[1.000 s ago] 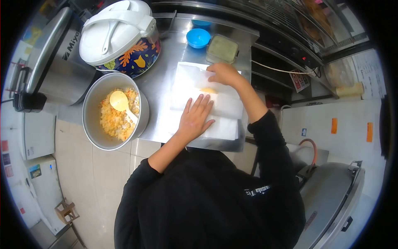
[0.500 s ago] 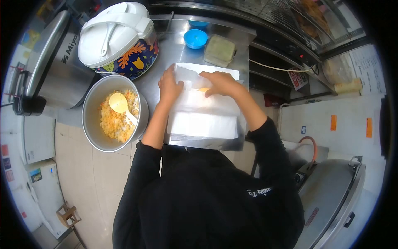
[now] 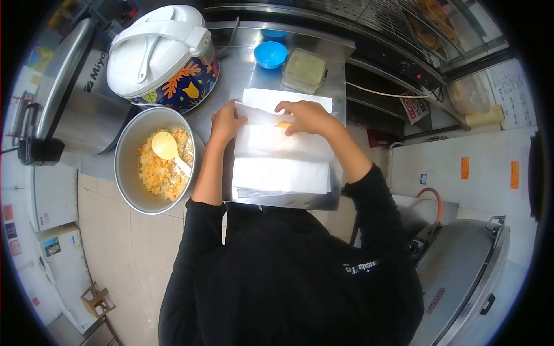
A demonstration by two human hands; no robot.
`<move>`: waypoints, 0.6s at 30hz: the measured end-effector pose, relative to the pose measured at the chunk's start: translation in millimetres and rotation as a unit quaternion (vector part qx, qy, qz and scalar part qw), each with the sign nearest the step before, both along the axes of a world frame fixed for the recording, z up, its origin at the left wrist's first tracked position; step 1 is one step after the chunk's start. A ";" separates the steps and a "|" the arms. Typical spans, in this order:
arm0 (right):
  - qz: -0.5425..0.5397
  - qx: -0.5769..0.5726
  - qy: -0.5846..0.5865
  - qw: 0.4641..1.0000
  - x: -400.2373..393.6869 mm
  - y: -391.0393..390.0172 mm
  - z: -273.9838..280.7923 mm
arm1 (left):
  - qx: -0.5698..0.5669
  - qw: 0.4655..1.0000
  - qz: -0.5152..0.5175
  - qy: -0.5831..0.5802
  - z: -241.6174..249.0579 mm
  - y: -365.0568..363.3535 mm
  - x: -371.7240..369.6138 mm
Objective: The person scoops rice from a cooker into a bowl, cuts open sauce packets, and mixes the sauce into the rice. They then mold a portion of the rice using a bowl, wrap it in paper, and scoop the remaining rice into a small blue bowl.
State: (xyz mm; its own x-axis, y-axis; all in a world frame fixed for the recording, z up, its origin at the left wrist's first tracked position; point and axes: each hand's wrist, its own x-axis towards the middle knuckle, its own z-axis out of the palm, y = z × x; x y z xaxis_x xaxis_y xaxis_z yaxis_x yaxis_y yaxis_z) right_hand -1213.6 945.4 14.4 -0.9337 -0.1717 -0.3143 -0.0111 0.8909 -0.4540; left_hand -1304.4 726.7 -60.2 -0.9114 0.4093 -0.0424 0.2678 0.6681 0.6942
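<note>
White wrapping paper (image 3: pixel 283 144) lies in front of me on the steel table, partly folded over, with more sheets beneath it. My left hand (image 3: pixel 226 122) pinches the left edge of the raised fold between thumb and fingers. On the right side of that fold, my right hand (image 3: pixel 310 117) is curled with its thumb and fingers gripping the paper. A small bit of yellow-orange food (image 3: pixel 283 125) shows beside the right thumb; the paper hides the rest. To the left, a metal pot (image 3: pixel 127 158) holds yellow rice (image 3: pixel 154 170) with a pale yellow scoop (image 3: pixel 165 146) resting in it.
A blue bowl (image 3: pixel 270 55) and a lidded square container (image 3: pixel 304 71) stand at the back of the table (image 3: pixel 228 75). A patterned rice cooker (image 3: pixel 173 83) with a white lid stands behind the pot. A heated display cabinet (image 3: pixel 398 52) runs along the far right.
My left hand has shifted slightly left and toward me, drawing the paper's upper fold along with it. My right hand has stayed nearly in place on the paper.
</note>
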 end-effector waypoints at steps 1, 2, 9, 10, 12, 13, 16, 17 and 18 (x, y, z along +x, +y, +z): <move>0.001 -0.003 0.002 1.000 0.1 0.9 -1.6 | 0.010 1.000 0.002 -0.001 -0.5 -0.8 3.0; 0.002 -0.006 0.004 1.000 0.3 1.5 -2.7 | 0.029 0.992 0.048 0.112 3.4 -0.1 9.2; 0.005 -0.020 0.023 1.000 3.8 5.8 -1.8 | 0.042 0.945 -0.175 0.274 29.4 20.4 128.3; 0.010 -0.020 0.039 0.999 3.5 9.1 -9.3 | 0.005 0.936 -0.197 0.293 30.8 23.6 136.9; 0.009 -0.011 0.069 0.998 6.0 8.1 -11.1 | -0.036 0.936 -0.210 0.280 21.4 25.9 140.6; 0.005 -0.001 0.082 0.997 10.2 6.2 -11.5 | -0.036 0.936 -0.209 0.279 17.7 27.0 140.4; 0.021 0.093 0.104 0.990 26.2 -5.0 -5.3 | -0.036 0.938 -0.207 0.276 17.0 28.5 140.2; 0.030 0.134 0.108 0.985 32.5 -8.7 -4.5 | -0.036 0.939 -0.207 0.274 17.0 28.6 140.1; 0.028 0.100 0.169 0.980 39.4 -10.4 -11.4 | -0.041 0.937 -0.203 0.280 16.6 29.1 139.6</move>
State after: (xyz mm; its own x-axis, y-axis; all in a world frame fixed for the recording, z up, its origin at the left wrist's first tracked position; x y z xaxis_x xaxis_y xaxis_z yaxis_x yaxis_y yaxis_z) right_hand -1174.2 935.0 3.0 -0.9812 -0.1917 -0.0210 -0.1817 0.9557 -0.2317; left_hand -1164.8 755.8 -43.6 -0.5702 0.7428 0.3509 0.8185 0.4773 0.3198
